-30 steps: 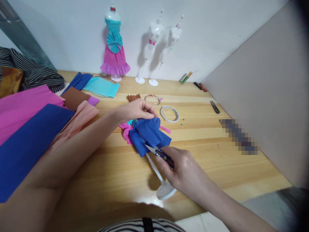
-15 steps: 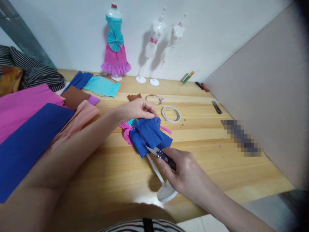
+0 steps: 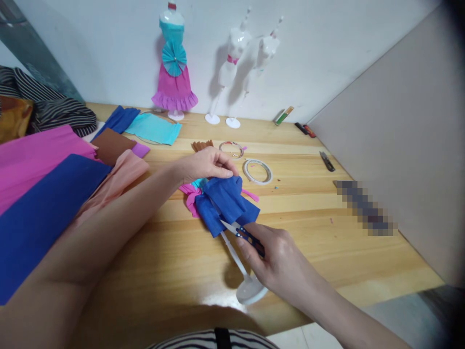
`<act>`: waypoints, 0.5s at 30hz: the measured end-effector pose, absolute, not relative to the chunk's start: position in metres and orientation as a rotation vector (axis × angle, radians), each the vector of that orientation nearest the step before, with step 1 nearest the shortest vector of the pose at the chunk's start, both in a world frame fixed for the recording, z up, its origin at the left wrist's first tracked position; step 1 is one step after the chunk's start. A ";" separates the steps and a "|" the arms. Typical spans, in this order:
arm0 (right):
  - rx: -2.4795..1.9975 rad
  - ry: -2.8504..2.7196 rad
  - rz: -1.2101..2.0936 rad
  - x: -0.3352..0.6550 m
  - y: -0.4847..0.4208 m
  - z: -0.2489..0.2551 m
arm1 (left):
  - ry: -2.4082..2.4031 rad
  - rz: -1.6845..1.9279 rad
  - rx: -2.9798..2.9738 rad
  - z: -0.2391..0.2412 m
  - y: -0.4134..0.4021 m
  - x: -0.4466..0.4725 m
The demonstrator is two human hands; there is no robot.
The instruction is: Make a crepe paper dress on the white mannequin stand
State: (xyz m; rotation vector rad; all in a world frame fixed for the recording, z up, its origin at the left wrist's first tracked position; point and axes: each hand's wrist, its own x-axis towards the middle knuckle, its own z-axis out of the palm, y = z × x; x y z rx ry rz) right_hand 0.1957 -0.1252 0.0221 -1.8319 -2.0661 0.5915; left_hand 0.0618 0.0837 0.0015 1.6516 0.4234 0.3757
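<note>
My right hand [image 3: 278,254] is closed around a pair of thread snips [image 3: 242,233], their pointed blades resting at the lower edge of a blue crepe-paper skirt [image 3: 223,198]. The skirt wraps a small mannequin that lies tilted over the table, its white stand [image 3: 251,290] towards me. My left hand [image 3: 212,164] is curled over the top of the blue paper, fingers bent and pressed on it; the mannequin's body beneath is hidden. Pink paper [image 3: 189,198] and a bit of turquoise show beside the skirt on the left.
Folded crepe paper in pink, blue [image 3: 47,213] and peach lies at the left. A tape roll [image 3: 257,172] is just beyond my hands. A dressed mannequin [image 3: 174,63] and two bare ones stand along the wall. A utility knife [image 3: 327,161] lies at the right.
Almost nothing differs. Both hands, the snips and the blue skirt hold the same place, with only a very slight shift of the view.
</note>
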 end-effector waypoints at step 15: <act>-1.782 -2.057 0.580 0.194 -0.122 0.019 | 0.423 0.377 1.599 0.003 0.082 0.063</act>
